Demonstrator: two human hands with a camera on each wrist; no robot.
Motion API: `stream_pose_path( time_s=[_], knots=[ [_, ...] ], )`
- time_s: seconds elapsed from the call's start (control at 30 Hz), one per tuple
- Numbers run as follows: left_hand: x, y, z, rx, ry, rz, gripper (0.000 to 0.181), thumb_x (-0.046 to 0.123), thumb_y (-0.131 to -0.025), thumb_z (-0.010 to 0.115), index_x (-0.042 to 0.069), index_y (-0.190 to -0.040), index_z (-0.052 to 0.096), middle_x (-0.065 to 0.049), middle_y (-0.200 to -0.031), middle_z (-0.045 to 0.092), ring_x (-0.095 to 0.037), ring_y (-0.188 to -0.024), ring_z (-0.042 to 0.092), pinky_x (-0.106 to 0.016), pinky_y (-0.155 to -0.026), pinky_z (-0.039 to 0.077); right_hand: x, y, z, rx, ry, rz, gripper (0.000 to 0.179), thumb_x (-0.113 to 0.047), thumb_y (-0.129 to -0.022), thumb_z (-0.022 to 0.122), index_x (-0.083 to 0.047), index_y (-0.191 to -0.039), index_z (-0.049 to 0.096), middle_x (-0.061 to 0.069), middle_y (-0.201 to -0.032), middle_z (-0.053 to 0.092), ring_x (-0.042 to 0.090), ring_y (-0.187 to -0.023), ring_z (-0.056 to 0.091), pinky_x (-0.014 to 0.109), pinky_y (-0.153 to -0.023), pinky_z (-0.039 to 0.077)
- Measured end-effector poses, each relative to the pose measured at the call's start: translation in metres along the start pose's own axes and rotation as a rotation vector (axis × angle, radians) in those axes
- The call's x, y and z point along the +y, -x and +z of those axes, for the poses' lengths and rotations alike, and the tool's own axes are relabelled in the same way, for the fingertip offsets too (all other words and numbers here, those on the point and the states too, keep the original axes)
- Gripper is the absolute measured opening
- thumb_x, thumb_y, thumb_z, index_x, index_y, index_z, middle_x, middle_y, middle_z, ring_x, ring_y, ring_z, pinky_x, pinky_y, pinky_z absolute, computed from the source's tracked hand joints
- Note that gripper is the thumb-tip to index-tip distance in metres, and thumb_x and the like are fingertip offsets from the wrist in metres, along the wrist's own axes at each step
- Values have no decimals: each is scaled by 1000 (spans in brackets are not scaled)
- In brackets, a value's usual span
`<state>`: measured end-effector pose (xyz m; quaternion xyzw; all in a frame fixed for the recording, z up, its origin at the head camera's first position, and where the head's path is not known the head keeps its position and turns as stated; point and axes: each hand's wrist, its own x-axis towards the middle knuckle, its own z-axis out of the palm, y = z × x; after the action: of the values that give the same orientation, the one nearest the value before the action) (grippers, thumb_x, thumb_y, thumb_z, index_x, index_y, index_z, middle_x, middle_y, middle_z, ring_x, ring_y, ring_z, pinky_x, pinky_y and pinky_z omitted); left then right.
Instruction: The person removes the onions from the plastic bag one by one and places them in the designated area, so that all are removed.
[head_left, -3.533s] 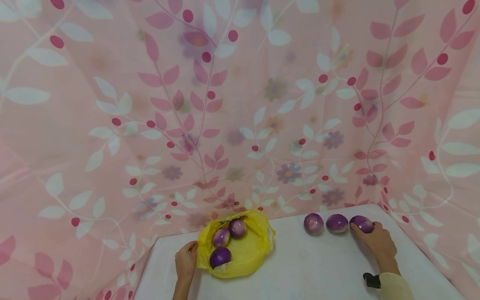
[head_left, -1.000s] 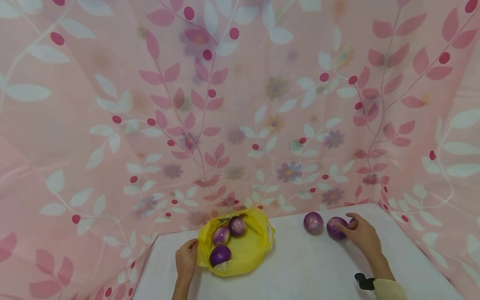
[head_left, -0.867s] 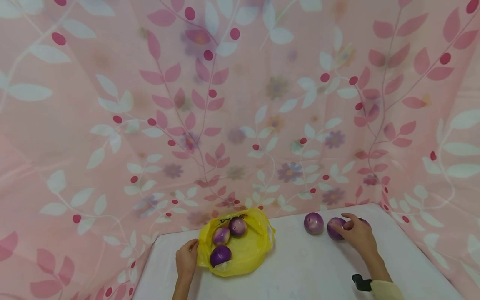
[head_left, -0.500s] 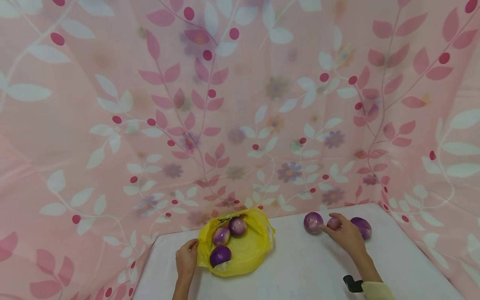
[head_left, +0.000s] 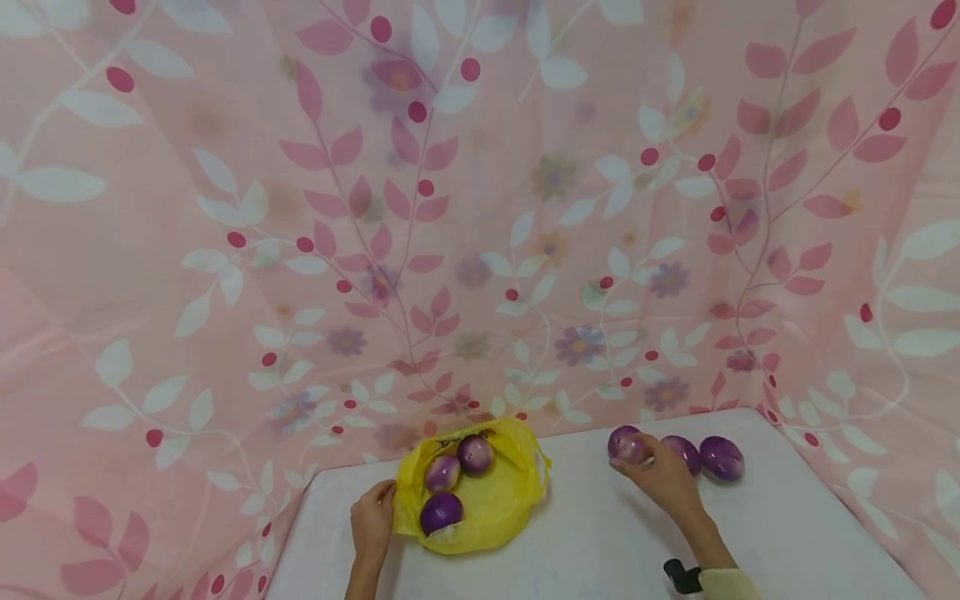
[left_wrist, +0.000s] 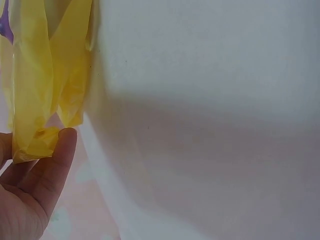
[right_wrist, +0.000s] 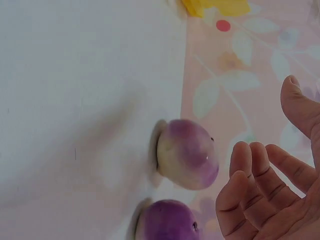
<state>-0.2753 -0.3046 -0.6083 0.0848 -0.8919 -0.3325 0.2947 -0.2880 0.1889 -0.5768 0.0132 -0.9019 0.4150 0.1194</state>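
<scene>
My left hand (head_left: 372, 518) pinches the left edge of a yellow plastic bag (head_left: 487, 537) between thumb and fingers. The bag sits on a white-covered table (head_left: 585, 533), its mouth spread wide and facing up. Inside it lie three round, glossy purple vegetables: a pale-patched one at the back (head_left: 476, 455), a mottled one beside it (head_left: 442, 473), and a darker one (head_left: 441, 512) nearest me.

Well apart, to the right of the bag, three more purple vegetables stand in a row near the table's far edge. My right hand (head_left: 666, 479) is at the leftmost vegetable (head_left: 623, 440). Its fingers are loosely bent, thumb well away from them, and hold nothing; the right wrist view shows a gap between them and the vegetable. The middle vegetable (head_left: 686, 454) is partly hidden behind my hand, and the rightmost vegetable (head_left: 722, 458) lies just beside it.

A black device (head_left: 681, 576) shows by my pale right sleeve (head_left: 729, 585). Behind everything hangs a pink curtain (head_left: 480, 208) printed with leaves, berries and flowers.
</scene>
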Motion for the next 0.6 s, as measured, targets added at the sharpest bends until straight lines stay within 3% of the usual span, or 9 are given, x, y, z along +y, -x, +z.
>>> stream_pose_path(
  time_s=[0.23,0.47,0.6],
  knots=[
    [-1,1,0,-5,17,13,10,0,-90,69,-1,-97,77,-15,-92,74,-35,-86,70,-50,-73,56,-14,3,18,-20,-26,33,71,-55,-75,80,-7,-125,62,7,-94,67,23,-86,63,44,-73,53],
    [-2,1,2,-1,20,11,10,0,-90,69,0,-96,77,-15,-92,74,-35,-86,71,-50,-73,56,-25,3,39,-38,-69,-17,64,-46,-73,85,-8,-121,66,0,-84,59,13,-75,58,30,-62,48],
    [0,1,2,11,17,20,10,-2,-89,70,0,-95,77,-15,-91,74,-34,-84,71,-49,-72,56,-30,6,47,-56,-97,-5,65,-47,-72,85,-10,-122,66,0,-83,59,11,-71,57,28,-57,48]
  ],
)
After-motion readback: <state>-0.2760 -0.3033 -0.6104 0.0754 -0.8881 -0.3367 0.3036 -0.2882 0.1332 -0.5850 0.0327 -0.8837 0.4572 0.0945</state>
